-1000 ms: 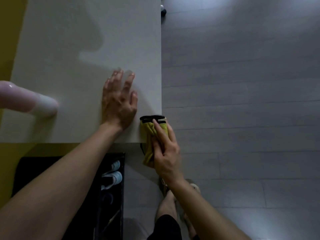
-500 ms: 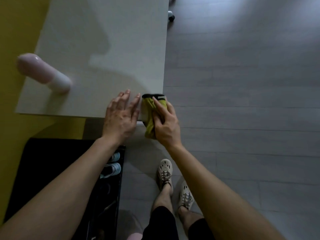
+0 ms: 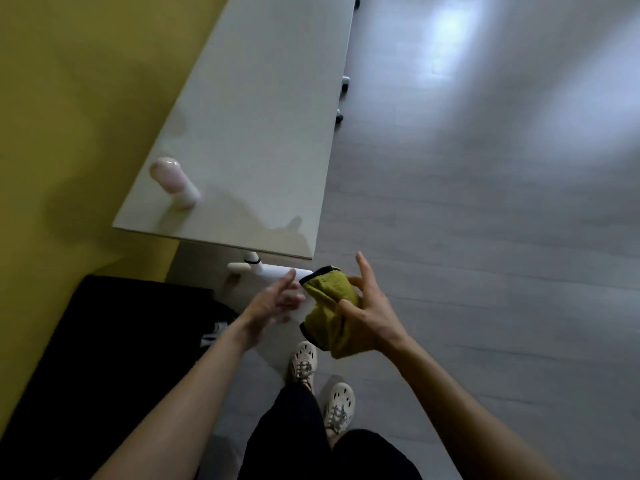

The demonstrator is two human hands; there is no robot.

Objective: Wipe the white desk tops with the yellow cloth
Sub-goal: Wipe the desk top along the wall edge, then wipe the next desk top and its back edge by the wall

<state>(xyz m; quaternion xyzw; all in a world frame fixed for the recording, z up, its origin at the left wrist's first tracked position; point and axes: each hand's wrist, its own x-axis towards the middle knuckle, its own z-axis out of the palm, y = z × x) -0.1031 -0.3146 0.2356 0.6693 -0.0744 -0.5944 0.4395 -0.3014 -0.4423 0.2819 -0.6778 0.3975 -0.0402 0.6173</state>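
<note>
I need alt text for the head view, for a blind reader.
A person at the end of a white desk holds a yellow cloth in the right hand, off the desk, the open left hand beside it. A pink bottle is on the desk.

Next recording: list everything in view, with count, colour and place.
desk top: one, white, along the wall
wall: one, yellow, left
cylinder: one, pink and white, desk's near left corner
desk foot: one, white, below desk's near edge
castors: three, dark, by desk's right edge
black unit: one, lower left
floor: grey, right
yellow cloth: one, held, off the desk
shoes: two, off-white, bottom centre
left hand: one, open, beside cloth
right hand: one, grips cloth
</note>
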